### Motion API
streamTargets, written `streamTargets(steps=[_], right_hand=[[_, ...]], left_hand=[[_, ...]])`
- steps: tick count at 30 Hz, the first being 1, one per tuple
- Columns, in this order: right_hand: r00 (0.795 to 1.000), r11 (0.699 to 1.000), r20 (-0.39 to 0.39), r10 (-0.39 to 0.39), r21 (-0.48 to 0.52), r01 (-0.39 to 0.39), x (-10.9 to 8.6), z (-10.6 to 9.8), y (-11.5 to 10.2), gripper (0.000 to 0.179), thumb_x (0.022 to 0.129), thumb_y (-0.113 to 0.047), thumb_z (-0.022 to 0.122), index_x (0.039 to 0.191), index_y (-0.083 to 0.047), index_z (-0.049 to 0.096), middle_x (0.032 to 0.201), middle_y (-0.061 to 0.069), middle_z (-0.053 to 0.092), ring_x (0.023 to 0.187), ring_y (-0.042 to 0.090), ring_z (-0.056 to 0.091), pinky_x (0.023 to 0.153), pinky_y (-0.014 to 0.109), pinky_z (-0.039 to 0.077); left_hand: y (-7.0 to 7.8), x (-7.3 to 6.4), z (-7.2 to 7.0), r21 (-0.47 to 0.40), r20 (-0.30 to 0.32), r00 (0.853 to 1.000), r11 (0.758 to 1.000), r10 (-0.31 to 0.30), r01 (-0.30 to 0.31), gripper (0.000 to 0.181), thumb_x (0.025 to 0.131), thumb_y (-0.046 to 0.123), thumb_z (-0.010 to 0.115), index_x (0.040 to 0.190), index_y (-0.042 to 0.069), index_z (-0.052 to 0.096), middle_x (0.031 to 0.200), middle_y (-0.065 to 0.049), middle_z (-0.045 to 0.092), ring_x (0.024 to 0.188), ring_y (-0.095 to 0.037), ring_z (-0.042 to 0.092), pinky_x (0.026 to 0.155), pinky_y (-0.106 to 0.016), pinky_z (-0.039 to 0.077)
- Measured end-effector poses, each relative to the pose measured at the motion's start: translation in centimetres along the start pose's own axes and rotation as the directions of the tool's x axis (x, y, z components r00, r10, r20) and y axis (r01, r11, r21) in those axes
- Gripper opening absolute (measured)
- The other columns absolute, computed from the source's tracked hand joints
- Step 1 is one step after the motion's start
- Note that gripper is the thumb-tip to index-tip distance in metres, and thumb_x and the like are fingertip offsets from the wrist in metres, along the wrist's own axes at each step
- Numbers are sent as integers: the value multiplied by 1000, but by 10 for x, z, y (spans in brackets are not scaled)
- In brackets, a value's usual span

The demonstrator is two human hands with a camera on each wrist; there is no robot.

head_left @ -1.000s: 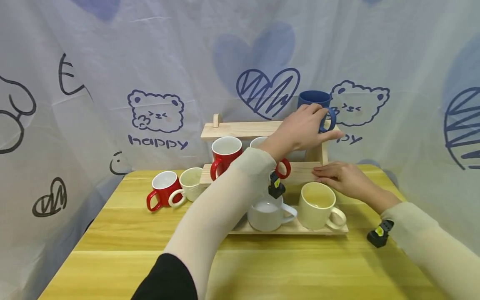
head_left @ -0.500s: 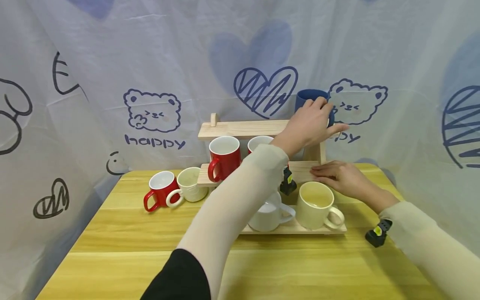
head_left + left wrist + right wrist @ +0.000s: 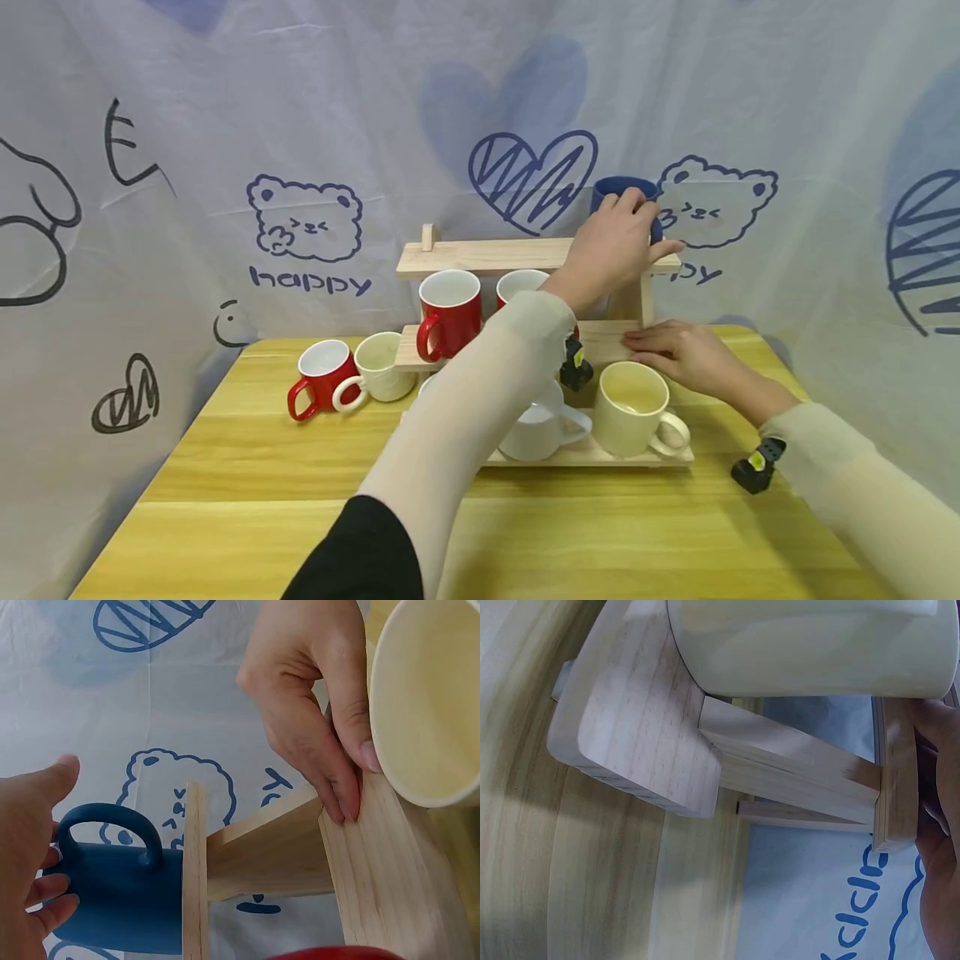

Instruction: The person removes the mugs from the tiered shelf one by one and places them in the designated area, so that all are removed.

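Note:
A dark blue mug (image 3: 624,185) stands on the right end of the top shelf of a wooden rack (image 3: 495,257). My left hand (image 3: 609,242) reaches across to it. In the left wrist view, its fingers (image 3: 54,915) touch the side of the blue mug (image 3: 124,900) near the rim, below the handle, while the thumb points away from it. My right hand (image 3: 686,360) pinches the right end of the middle shelf (image 3: 382,862) between thumb and fingers. Directly below that hand, a pale yellow mug (image 3: 632,412) sits on the bottom shelf.
Two red mugs, one at left (image 3: 452,321) and one partly covered by my left arm (image 3: 517,285), stand on the middle shelf. A white mug (image 3: 534,433) is on the bottom shelf. On the table (image 3: 247,533), left of the rack, are another red mug (image 3: 333,379) and a cream mug (image 3: 386,371).
My left hand first shifts slightly right over the blue mug, then back a little left. The mug's handle, visible before, is now hidden behind the hand in the head view. My right hand stays put.

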State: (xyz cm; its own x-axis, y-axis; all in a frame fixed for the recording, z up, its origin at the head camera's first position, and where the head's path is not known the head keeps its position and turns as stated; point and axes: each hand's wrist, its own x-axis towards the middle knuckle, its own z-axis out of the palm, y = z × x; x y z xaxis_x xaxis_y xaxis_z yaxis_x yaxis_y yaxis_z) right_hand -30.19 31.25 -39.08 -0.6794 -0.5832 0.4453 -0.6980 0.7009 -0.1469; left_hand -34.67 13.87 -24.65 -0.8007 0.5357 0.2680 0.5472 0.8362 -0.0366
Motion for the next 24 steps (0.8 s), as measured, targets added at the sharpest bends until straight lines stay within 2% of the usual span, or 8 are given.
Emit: streamTargets(steps=[5, 9, 13, 16, 20, 24], right_hand=[[1000, 1000, -1, 4, 0, -4, 1, 0, 0, 25, 86, -13, 74, 112, -9, 75, 116, 9, 69, 107, 33, 64, 92, 54, 48], [1000, 1000, -2, -1, 4, 1, 1, 0, 0, 26, 87, -13, 74, 112, -9, 75, 116, 9, 69, 107, 33, 64, 91, 54, 49], [1000, 1000, -3, 3, -5, -3, 2, -1, 0, 26, 87, -15, 74, 112, -9, 75, 116, 8, 70, 106, 33, 64, 90, 54, 49], [1000, 1000, 3, 18, -6, -18, 2, -2, 0, 27, 87, -16, 74, 113, -9, 75, 117, 8, 69, 107, 32, 64, 90, 53, 49], [1000, 1000, 7, 30, -4, -30, 1, -2, -1, 27, 87, -17, 75, 113, -10, 75, 117, 7, 69, 108, 32, 63, 92, 53, 48], [999, 999, 2, 35, -5, -35, 0, -1, -2, 28, 87, -17, 75, 113, -10, 75, 117, 7, 69, 108, 32, 63, 92, 53, 48]], left_hand=[[-8, -3, 2, -73, -24, 999, 997, -34, 32, 64, 96, 65, 38, 148, 28, 40, 145, 4, 37, 131, -13, 37, 108, -26, 35], [-15, -6, 6, -110, -67, 996, 993, -57, 50, 57, 97, 61, 43, 145, 29, 42, 140, 3, 42, 126, -15, 42, 104, -28, 40], [-22, -9, 9, -152, -115, 991, 987, -74, 56, 53, 99, 52, 48, 144, 26, 42, 137, 1, 46, 122, -16, 45, 102, -28, 42], [-27, -12, 12, -192, -135, 986, 979, -96, 69, 57, 98, 50, 50, 145, 20, 39, 138, -2, 47, 120, -16, 46, 102, -28, 41], [-34, -14, 15, -232, -131, 983, 968, -131, 98, 62, 97, 53, 51, 143, 16, 36, 134, -2, 50, 115, -16, 48, 97, -28, 44], [-42, -15, 16, -243, -94, 984, 962, -151, 125, 62, 97, 55, 49, 143, 16, 37, 131, -2, 51, 113, -16, 49, 96, -29, 45]])
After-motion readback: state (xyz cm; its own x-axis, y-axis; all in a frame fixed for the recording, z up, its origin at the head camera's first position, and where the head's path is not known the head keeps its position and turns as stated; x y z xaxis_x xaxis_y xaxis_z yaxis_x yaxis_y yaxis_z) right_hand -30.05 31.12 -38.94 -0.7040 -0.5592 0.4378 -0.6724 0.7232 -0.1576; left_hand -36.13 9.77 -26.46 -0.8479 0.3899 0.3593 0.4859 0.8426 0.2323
